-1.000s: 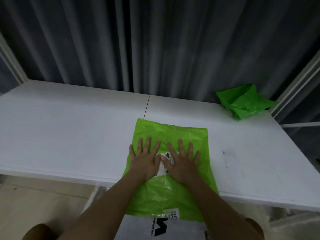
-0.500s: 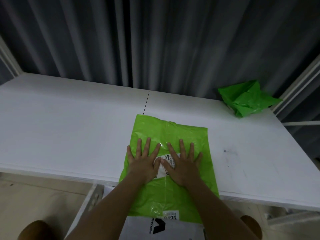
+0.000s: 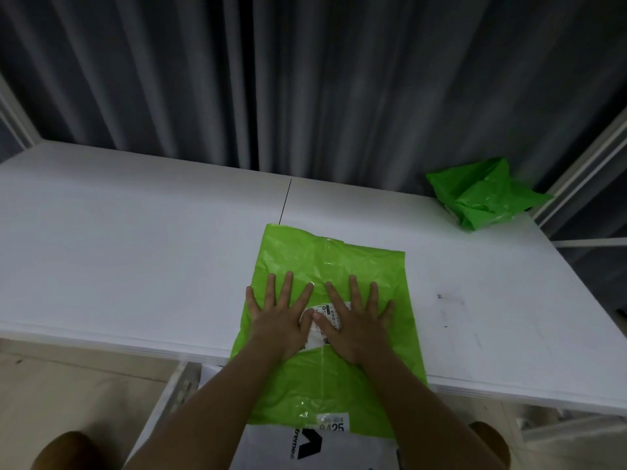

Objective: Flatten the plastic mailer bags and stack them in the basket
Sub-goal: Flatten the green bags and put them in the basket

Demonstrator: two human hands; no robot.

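1. Since the earlier frame: both hands are sitting slightly further up the green mailer bag [image 3: 359, 266], fingers fanned a bit wider; the bag itself is lying where it was.
2. The left hand [image 3: 280, 318] and right hand [image 3: 354, 322] are pressing palm-down side by side, fingers straight and spread, gripping nothing. Thumbs are nearly meeting over the white shipping label [image 3: 324, 312].
3. The bag is lying on the white table [image 3: 135, 249], its near end hanging past the table's front edge over a white printed mailer [image 3: 305, 446] below. That one is probably sitting in the basket; the grey edge [image 3: 178, 388] beside it may be the rim, can't tell for sure.
4. Doing it well, my read: sweep from the label outward and away toward the far edge so trapped air is escaping at the open end rather than bunching.
5. Keep palms flat, light even pressure; this thin glossy film looks prone to creasing and sliding on the smooth top.
6. The overhanging end isn't being supported, so it needs pulling up or smoothing separately.
7. A crumpled green mailer bag [image 3: 481, 195] is waiting at the far right corner, well apart, not yet flattened.
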